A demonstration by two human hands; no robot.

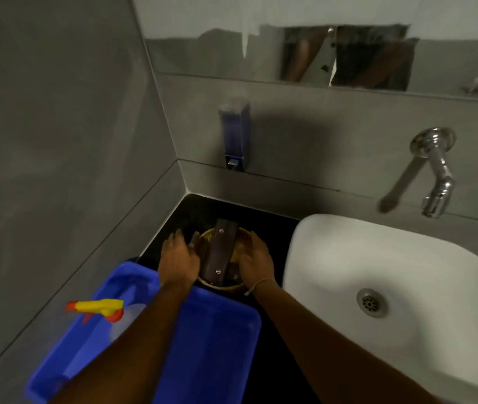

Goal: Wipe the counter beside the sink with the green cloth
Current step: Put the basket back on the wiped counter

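Your left hand (180, 259) and right hand (254, 258) clasp opposite sides of a small round woven basket (239, 239) on the black counter (272, 228), just left of the white sink (348, 258). Dark brown packets (217, 252) lie across the basket. A blue tub (217, 339) sits left of the sink, nearer you than the basket, holding a spray bottle (100, 309) with a yellow trigger. You cannot see the green cloth anywhere

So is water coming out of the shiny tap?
No, it looks off. No stream falls from the tap, and the white sink below it shows no running water, though the picture is a bit blurry.
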